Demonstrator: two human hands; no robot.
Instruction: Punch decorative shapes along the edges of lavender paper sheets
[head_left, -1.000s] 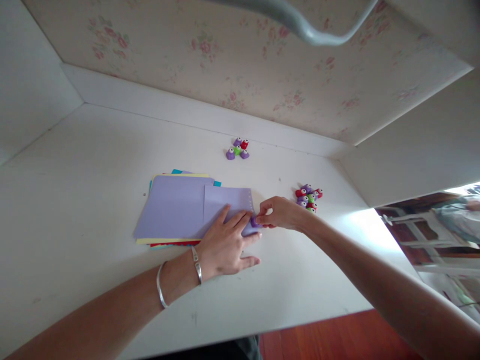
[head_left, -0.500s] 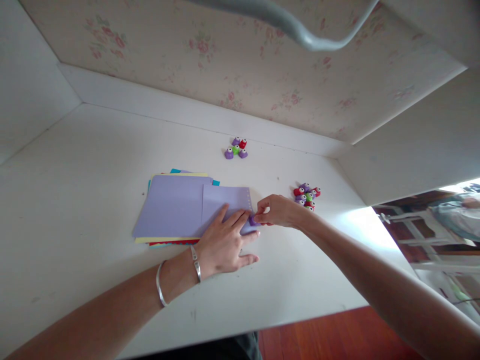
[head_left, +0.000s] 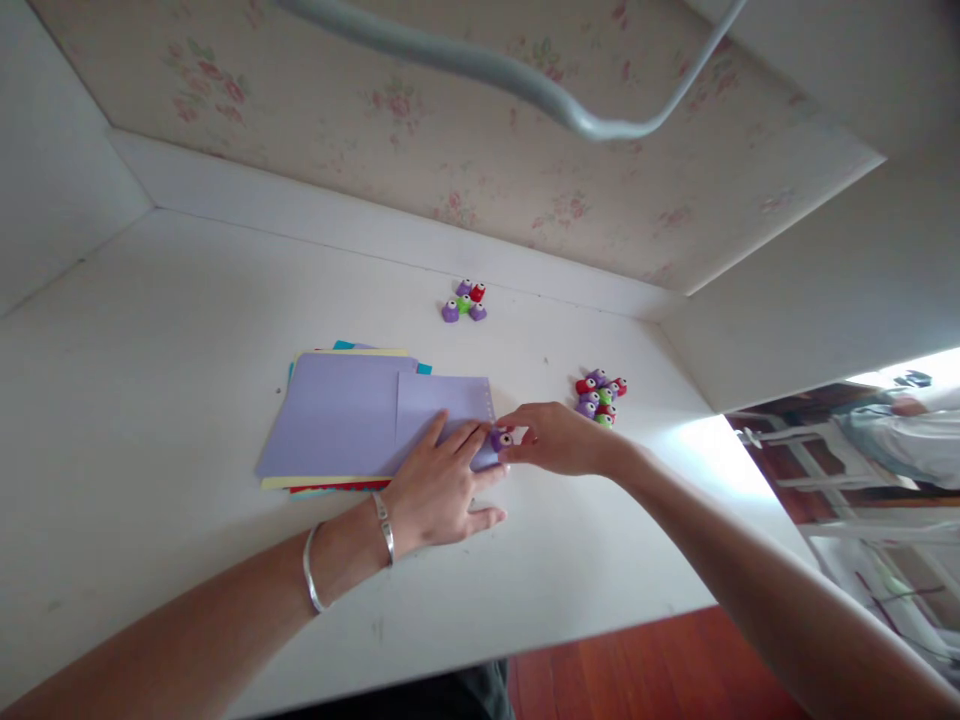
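A lavender sheet [head_left: 420, 400] with a row of small holes along its right edge lies partly over a larger lavender sheet [head_left: 330, 415]. Spread flat, my left hand [head_left: 442, 490] rests on the smaller sheet's lower part. At that sheet's right edge, my right hand [head_left: 547, 437] pinches a small purple one-eyed toy [head_left: 501, 440] between thumb and fingers, close to my left fingertips. Part of the toy is hidden by the fingers.
Several one-eyed toys [head_left: 464, 302] in purple, red and green are grouped near the back wall. Another cluster [head_left: 600, 398] sits at the right, beyond my right wrist. Yellow, red and blue sheets [head_left: 277, 482] stick out under the lavender ones. A white cable [head_left: 480, 60] hangs across the top.
My right fingers have shifted their hold on the purple toy, so its white eye now shows. My left hand stays on the sheet. The whole view has moved slightly.
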